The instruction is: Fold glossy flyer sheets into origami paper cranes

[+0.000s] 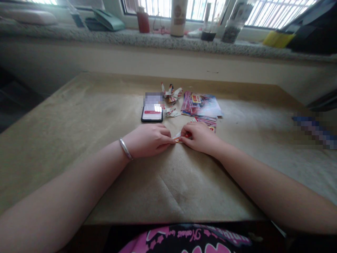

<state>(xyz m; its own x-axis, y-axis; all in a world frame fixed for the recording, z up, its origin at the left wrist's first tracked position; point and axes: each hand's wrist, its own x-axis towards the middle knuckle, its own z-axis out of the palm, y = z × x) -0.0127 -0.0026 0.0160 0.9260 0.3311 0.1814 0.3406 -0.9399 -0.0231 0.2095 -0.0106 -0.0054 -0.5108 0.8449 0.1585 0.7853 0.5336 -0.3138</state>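
Note:
Between my two hands, low over the tabletop, is a small folded piece of printed paper (pixel 177 140), white with red and orange. The fingertips of my left hand (pixel 150 140) pinch its left end. My right hand (pixel 201 137) grips the other end with thumb and curled fingers, which hide part of it. A silver bangle (pixel 125 149) circles my left wrist. Just beyond the hands are folded paper figures (pixel 172 94), a smartphone (pixel 152 114) with its screen lit, and a stack of colourful printed leaflets (pixel 204 105).
The table is covered by a beige cloth (pixel 92 116). A blurred blue item (pixel 314 131) lies at its right edge. Behind, a stone windowsill (pixel 147 39) bears a red bottle (pixel 143 20), a tall pale bottle (pixel 178 17), jars and a yellow object (pixel 278 38).

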